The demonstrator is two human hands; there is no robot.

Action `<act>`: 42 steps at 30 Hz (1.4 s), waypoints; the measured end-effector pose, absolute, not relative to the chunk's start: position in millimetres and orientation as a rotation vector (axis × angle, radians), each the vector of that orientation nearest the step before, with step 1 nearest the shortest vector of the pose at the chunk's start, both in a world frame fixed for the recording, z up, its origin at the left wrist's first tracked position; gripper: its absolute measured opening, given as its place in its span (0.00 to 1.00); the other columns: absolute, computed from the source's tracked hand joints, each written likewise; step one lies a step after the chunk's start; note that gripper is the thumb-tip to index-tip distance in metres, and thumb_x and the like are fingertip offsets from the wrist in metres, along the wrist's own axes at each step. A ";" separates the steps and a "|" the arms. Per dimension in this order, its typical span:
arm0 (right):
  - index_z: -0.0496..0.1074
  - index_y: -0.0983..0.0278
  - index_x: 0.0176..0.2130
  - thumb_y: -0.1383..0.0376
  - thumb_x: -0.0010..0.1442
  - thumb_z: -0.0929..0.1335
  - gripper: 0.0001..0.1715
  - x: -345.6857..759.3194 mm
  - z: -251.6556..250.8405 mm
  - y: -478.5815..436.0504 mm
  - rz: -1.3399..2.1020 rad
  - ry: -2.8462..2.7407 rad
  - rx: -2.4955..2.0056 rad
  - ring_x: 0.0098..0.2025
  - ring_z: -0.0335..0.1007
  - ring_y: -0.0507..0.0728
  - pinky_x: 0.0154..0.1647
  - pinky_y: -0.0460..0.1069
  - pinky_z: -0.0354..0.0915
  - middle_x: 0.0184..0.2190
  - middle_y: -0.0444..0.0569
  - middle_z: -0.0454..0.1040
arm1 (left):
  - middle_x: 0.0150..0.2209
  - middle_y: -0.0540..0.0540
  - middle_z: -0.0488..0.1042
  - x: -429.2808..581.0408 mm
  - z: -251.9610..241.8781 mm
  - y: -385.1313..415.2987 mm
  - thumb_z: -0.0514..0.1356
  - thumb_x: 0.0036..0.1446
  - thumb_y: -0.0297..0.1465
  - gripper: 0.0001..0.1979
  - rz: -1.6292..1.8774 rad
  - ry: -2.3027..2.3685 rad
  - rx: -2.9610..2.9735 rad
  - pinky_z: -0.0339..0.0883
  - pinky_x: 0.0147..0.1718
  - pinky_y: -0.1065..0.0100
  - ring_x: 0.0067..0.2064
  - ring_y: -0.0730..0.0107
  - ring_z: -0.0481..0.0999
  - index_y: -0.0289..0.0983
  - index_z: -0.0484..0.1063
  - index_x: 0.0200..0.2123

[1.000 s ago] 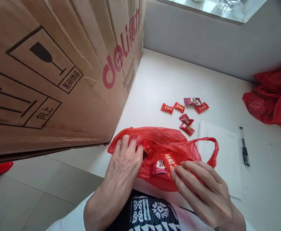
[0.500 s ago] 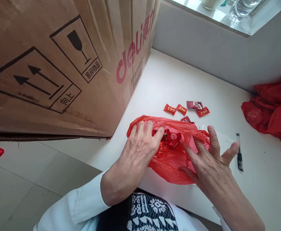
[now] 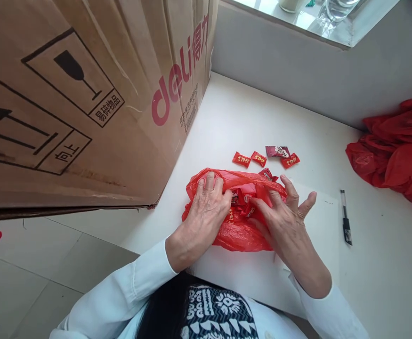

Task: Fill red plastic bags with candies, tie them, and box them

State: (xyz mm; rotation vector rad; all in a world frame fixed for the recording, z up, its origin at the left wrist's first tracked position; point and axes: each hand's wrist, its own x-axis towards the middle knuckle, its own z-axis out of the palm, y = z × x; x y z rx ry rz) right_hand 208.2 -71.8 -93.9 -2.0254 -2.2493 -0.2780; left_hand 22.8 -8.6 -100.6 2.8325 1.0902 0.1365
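Note:
A thin red plastic bag [image 3: 241,241] lies on the white table with its mouth spread. Several wrapped candies [image 3: 245,197] in red wrappers show inside it. My left hand [image 3: 209,207] grips the bag's left side, its fingers bent over the far rim and the thumb at the opening. At the right side of the mouth is my right hand [image 3: 283,216], open with fingers spread. Its thumb and index finger reach in close to the candies; whether they touch one I cannot tell. Beyond the bag lie loose red candies [image 3: 241,159] and a purple-wrapped candy [image 3: 277,151].
A large cardboard box [image 3: 128,141] stands along the left. On the table [image 3: 237,106] at right are a black pen [image 3: 346,219] and a white paper sheet [image 3: 324,226]. Crumpled red bags [image 3: 396,155] are heaped at the far right. A window ledge [image 3: 311,21] holds glassware.
My right hand has moved left and further into the bag, pushing its right side inward, so the bag is more bunched. My left hand keeps its place on the bag. The view has shifted slightly.

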 end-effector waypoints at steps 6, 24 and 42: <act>0.73 0.60 0.27 0.69 0.62 0.63 0.15 218.3 -86.8 -84.8 -0.015 -2.176 -1.942 0.63 0.51 0.68 0.59 0.74 0.36 0.45 0.48 0.73 | 0.55 0.34 0.62 21.2 -94.6 -2.3 0.53 0.64 0.31 0.12 0.072 1.144 2.827 0.56 0.60 0.46 0.64 0.44 0.55 0.31 0.64 0.48; 0.76 0.64 0.34 0.56 0.60 0.68 0.13 158.5 -84.3 -65.5 -0.226 -2.337 -1.807 0.63 0.51 0.71 0.63 0.73 0.26 0.42 0.52 0.74 | 0.53 0.35 0.63 -25.2 -77.4 -18.0 0.60 0.57 0.25 0.10 0.072 1.247 2.616 0.63 0.55 0.45 0.60 0.41 0.55 0.31 0.69 0.43; 0.71 0.63 0.29 0.67 0.60 0.65 0.08 158.3 -92.1 -72.5 -0.111 -2.107 -2.006 0.61 0.53 0.70 0.61 0.71 0.41 0.38 0.51 0.74 | 0.47 0.37 0.67 -27.9 -90.6 -16.8 0.61 0.55 0.28 0.06 0.184 1.321 2.600 0.68 0.51 0.46 0.57 0.42 0.60 0.33 0.69 0.37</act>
